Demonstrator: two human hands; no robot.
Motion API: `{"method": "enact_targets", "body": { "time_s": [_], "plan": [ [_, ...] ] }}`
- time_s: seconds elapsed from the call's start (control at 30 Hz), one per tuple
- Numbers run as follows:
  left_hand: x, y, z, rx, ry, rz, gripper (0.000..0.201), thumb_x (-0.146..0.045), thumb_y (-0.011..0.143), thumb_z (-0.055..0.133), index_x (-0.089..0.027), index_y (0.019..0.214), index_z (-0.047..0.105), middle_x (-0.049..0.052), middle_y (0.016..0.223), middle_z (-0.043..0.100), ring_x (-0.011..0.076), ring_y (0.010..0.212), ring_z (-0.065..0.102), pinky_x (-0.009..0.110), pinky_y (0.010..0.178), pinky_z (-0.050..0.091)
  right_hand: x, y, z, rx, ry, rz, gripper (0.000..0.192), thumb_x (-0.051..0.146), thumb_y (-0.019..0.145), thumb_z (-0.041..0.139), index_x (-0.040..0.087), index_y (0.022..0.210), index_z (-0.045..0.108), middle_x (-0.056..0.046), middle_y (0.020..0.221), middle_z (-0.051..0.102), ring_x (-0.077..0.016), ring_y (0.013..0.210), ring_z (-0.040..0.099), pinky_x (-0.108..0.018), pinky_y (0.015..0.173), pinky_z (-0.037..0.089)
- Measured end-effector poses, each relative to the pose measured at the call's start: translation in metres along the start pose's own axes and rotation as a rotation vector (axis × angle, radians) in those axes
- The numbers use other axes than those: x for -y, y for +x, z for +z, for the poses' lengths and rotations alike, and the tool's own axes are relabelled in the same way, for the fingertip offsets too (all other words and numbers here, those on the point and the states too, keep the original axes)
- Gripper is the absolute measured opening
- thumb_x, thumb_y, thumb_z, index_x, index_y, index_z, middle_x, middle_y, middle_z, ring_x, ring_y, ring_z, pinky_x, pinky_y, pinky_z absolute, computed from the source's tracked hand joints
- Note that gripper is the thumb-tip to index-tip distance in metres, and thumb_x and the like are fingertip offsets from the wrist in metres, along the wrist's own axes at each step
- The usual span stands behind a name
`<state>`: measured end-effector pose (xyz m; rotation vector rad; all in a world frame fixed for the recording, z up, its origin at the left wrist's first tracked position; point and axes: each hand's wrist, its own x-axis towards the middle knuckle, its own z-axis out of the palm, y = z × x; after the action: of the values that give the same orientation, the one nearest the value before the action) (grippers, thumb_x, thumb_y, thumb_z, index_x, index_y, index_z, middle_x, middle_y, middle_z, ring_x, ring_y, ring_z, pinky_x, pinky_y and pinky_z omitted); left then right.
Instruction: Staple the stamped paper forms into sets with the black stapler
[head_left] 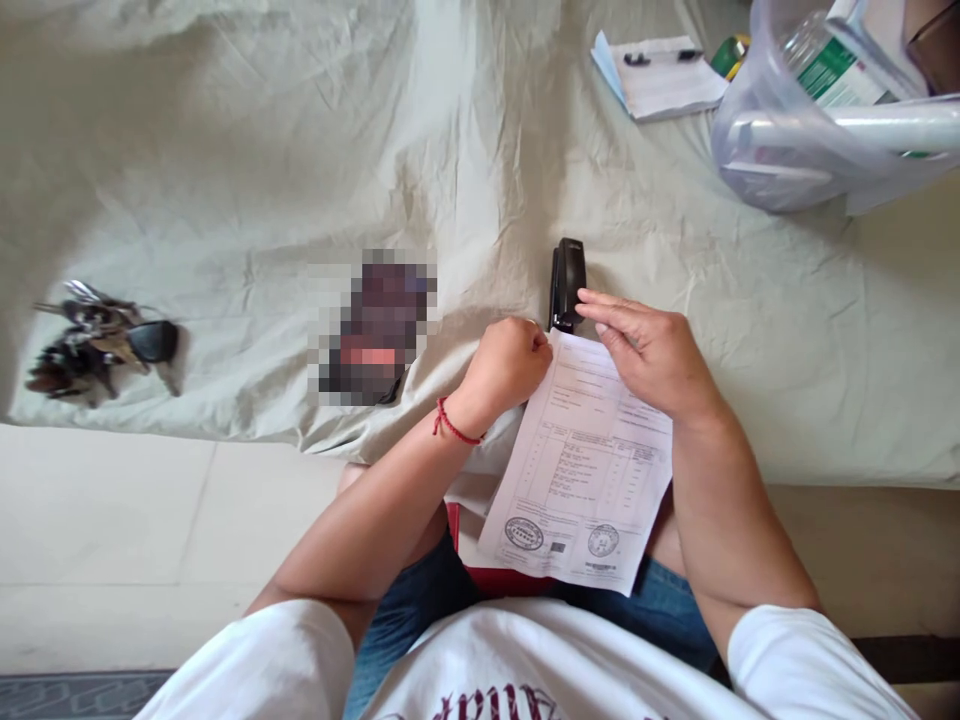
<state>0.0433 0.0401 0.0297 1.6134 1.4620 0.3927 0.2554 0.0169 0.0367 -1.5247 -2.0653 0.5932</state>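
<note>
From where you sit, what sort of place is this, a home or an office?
Most likely a home, probably a bedroom: a wrinkled pale sheet covers what looks like a bed, with a bunch of keys lying on it and a tiled floor below. The stapler and stamped document suggest household paperwork.

A printed white paper sheet with round stamps (581, 465) lies on the person's lap. The left hand (506, 365), with a red string bracelet (452, 425) on its wrist, is curled in a fist at the paper's top corner. The right hand (652, 350) rests flat on the paper's top edge. A small black stapler (567, 280) sits just past the fingers on the wrinkled pale green bed sheet (300, 150). A bunch of dark keys (101, 340) lies far off to the left.
</note>
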Motion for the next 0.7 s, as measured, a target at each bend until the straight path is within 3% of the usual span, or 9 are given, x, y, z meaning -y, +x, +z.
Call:
{"method": "enact_targets", "body": {
  "time_s": [0.13,0.23,0.3,0.4,0.5,0.6,0.7],
  "plan": [
    [-0.007,-0.014,-0.003,0.114,0.051,0.068,0.049,0.0,0.098,0.061,-0.025,0.06,0.043,-0.005,0.059,0.044,0.0163,0.064,0.041,0.039,0.069,0.029,-0.014,0.0,-0.022,-0.083,0.168,0.163,0.031,0.026,0.11,0.068,0.031,0.127,0.094,-0.005,0.126,0.094,-0.0299,0.125,0.09,-0.056,0.122,0.07],
    [-0.009,-0.019,-0.006,0.167,-0.01,0.152,0.044,-0.004,0.1,0.06,-0.024,0.063,0.045,-0.006,0.059,0.041,0.0148,0.061,0.037,0.037,0.066,0.028,-0.024,-0.002,-0.037,-0.097,0.254,0.257,0.024,0.039,0.11,0.077,0.031,0.124,0.094,-0.006,0.12,0.094,-0.0296,0.119,0.091,-0.056,0.121,0.07],
    [-0.007,-0.019,-0.009,0.159,-0.073,0.167,0.037,-0.009,0.101,0.06,-0.023,0.068,0.054,-0.006,0.06,0.043,0.0144,0.06,0.037,0.036,0.064,0.029,-0.03,-0.004,-0.048,-0.023,0.301,0.308,0.032,0.054,0.108,0.082,0.029,0.123,0.094,-0.008,0.118,0.094,-0.0305,0.117,0.091,-0.057,0.12,0.07],
    [-0.001,-0.017,-0.014,0.098,-0.211,0.144,0.026,-0.013,0.101,0.062,-0.022,0.077,0.065,-0.006,0.062,0.048,0.0139,0.059,0.038,0.034,0.061,0.029,-0.038,-0.01,-0.069,0.189,0.339,0.375,0.054,0.079,0.102,0.082,0.028,0.116,0.095,-0.011,0.115,0.094,-0.0333,0.113,0.091,-0.056,0.114,0.072],
    [0.003,-0.014,-0.022,-0.017,-0.427,0.093,0.018,-0.015,0.1,0.066,-0.02,0.084,0.071,-0.005,0.066,0.053,0.0132,0.06,0.039,0.032,0.059,0.029,-0.043,-0.018,-0.09,0.352,0.354,0.42,0.057,0.084,0.098,0.083,0.031,0.114,0.096,-0.01,0.112,0.094,-0.0353,0.106,0.091,-0.052,0.1,0.075],
    [0.004,-0.01,-0.029,-0.144,-0.611,0.033,0.02,-0.012,0.101,0.068,-0.02,0.083,0.069,-0.005,0.065,0.052,0.0124,0.059,0.039,0.03,0.057,0.03,-0.047,-0.025,-0.099,0.266,0.406,0.404,0.045,0.076,0.098,0.087,0.033,0.105,0.096,-0.009,0.108,0.093,-0.0357,0.109,0.091,-0.049,0.098,0.074],
    [0.003,-0.002,-0.032,-0.241,-0.709,-0.012,0.028,-0.008,0.104,0.067,-0.022,0.08,0.065,-0.006,0.063,0.049,0.0116,0.057,0.039,0.028,0.057,0.036,-0.047,-0.025,-0.091,0.027,0.572,0.38,0.036,0.07,0.093,0.094,0.035,0.103,0.094,-0.007,0.108,0.094,-0.0352,0.111,0.091,-0.051,0.103,0.074]
  ]
}}
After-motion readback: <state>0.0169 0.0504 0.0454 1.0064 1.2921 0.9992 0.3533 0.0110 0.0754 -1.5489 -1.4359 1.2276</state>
